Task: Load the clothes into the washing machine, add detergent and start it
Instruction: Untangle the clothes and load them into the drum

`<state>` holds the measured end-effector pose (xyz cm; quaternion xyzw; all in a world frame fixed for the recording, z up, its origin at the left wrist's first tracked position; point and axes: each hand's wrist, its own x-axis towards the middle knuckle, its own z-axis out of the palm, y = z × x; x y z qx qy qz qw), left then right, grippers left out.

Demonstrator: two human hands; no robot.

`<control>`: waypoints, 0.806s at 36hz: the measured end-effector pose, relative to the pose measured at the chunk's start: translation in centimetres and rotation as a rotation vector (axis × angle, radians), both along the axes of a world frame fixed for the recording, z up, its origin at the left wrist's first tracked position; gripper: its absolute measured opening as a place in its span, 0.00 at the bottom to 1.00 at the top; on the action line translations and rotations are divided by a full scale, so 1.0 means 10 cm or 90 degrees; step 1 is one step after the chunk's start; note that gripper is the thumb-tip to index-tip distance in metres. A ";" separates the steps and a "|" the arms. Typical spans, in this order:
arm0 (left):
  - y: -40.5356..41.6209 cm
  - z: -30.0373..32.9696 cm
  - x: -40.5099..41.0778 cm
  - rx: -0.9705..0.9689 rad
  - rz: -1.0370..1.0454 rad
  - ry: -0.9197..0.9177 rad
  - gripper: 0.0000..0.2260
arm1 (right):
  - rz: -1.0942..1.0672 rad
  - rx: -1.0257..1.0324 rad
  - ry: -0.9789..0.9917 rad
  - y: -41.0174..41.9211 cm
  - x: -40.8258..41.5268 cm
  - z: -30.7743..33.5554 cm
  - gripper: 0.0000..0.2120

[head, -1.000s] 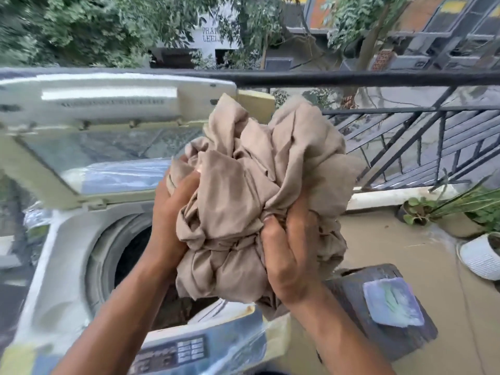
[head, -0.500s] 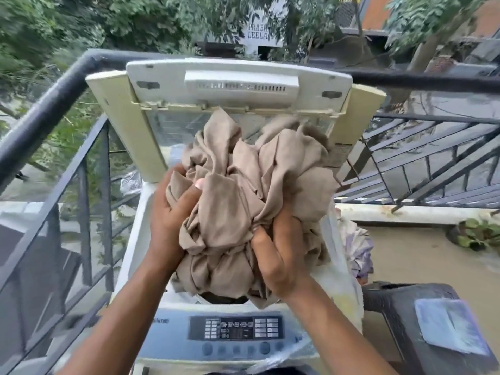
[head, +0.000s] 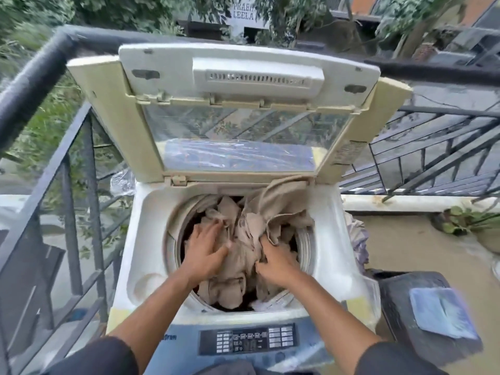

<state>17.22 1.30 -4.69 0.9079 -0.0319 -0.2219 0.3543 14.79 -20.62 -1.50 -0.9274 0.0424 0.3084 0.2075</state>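
Observation:
The white top-loading washing machine (head: 146, 239) stands with its lid (head: 243, 77) raised upright. A crumpled beige cloth (head: 238, 288) fills the drum, and one fold of it (head: 284, 198) drapes over the back right rim. My left hand (head: 205, 247) lies spread on the cloth at the drum's left side, pressing down. My right hand (head: 276, 263) is in the drum's right side with its fingers curled into a fold of the cloth. The control panel (head: 247, 341) runs along the front edge, below my forearms.
A black metal railing (head: 67, 185) closes in the machine on the left and behind. On the right stands a dark stool (head: 400, 307) with a pale blue packet (head: 443, 312) on top. A lilac cloth (head: 358, 239) hangs at the machine's right side. A potted plant (head: 465, 220) sits further right.
The beige bundle went from chest height in both hands down into the drum. My hands followed it in, and the view tilted down onto the machine.

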 end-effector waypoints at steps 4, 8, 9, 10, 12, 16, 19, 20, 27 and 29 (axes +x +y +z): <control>-0.04 -0.19 -0.03 0.089 -0.017 0.099 0.38 | 0.051 -0.049 0.202 -0.07 0.08 -0.20 0.31; -0.06 -0.22 -0.09 0.065 0.007 0.101 0.32 | 0.031 -0.048 0.159 -0.06 0.07 -0.14 0.26; -0.07 -0.20 -0.10 0.056 0.009 0.116 0.30 | 0.032 -0.049 0.147 -0.06 0.06 -0.16 0.25; -0.08 -0.17 -0.12 0.049 0.014 0.138 0.29 | 0.034 -0.052 0.140 -0.06 0.05 -0.17 0.25; -0.09 -0.13 -0.15 0.045 0.013 0.165 0.26 | 0.034 -0.049 0.138 -0.05 0.03 -0.17 0.25; -0.13 -0.05 -0.20 0.022 0.018 0.173 0.24 | 0.033 -0.036 0.133 -0.03 -0.01 -0.16 0.24; -0.16 0.03 -0.23 0.021 0.018 0.160 0.23 | 0.024 -0.030 0.104 -0.03 -0.03 -0.12 0.23; -0.17 0.05 -0.23 0.020 0.017 0.155 0.22 | 0.019 -0.027 0.089 -0.03 -0.04 -0.10 0.23; -0.33 0.33 -0.30 -0.022 0.019 0.080 0.18 | -0.042 0.035 -0.006 -0.08 -0.10 0.11 0.21; -0.39 0.42 -0.30 -0.045 0.022 0.050 0.16 | -0.063 0.049 -0.042 -0.12 -0.11 0.18 0.20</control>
